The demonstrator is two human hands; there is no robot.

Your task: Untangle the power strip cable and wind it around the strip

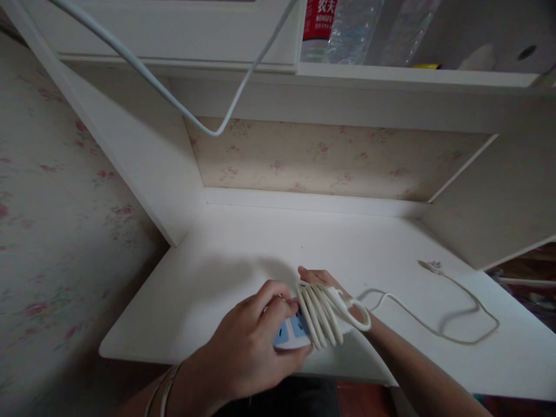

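Note:
My left hand (258, 339) is closed around one end of a white power strip (293, 346) with blue socket faces, just above the desk's front edge. Several turns of its off-white power cord (319, 318) are wrapped about the strip's middle, and a loose loop sticks out on the right. My right hand (321, 278) is behind the wrapped part, against the cord, its fingers pointing left; the strip hides most of its grip. From near my right wrist the cord trails across the desk to a plug (434, 266), prongs upward.
The white desk (243, 231) has a side panel (143, 133) at left and another at right. Overhead, a shelf (412, 75) holds plastic bottles (351, 32). A white cable (212, 132) hangs in front of the upper cabinet.

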